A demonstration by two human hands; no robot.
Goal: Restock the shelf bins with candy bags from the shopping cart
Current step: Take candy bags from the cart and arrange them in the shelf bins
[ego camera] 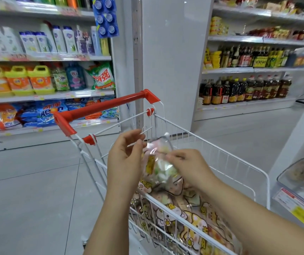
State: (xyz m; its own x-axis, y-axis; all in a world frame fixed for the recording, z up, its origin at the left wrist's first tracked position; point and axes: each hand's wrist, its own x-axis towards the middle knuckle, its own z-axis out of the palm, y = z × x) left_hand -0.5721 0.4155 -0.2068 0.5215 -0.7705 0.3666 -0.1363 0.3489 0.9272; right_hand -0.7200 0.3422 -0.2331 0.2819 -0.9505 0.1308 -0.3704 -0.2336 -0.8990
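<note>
Candy bag (159,163): clear plastic pouch with pale green, white and yellow sweets showing through it, held upright in the air over the near end of the shopping cart (221,150), just above the load in the basket. Left hand (125,161): fingers curled, thumb and fingertips pinching the bag's upper left edge. Right hand (189,166): fingers curled, pinching the bag's right side at about mid-height. Both forearms reach in from the lower edge of the view, the right one crossing over the cart's near rim.

The cart is white wire with a red handle (107,105) at its far end. Its basket is filled with more candy bags (193,218), printed with yellow and pink cartoon figures and lying flat against one another up to the rim.

Shelf bin (294,173): clear plastic, at the right edge of the view, just beside the cart, with blurred goods inside. A price label (294,204) in red, white and yellow sits on the shelf edge below it.

Background: yellow detergent jugs (18,80) on the left shelving, dark oil bottles (248,89) on the far right shelving, and a white pillar (171,61) between the two. The floor (28,181) is grey tile.
</note>
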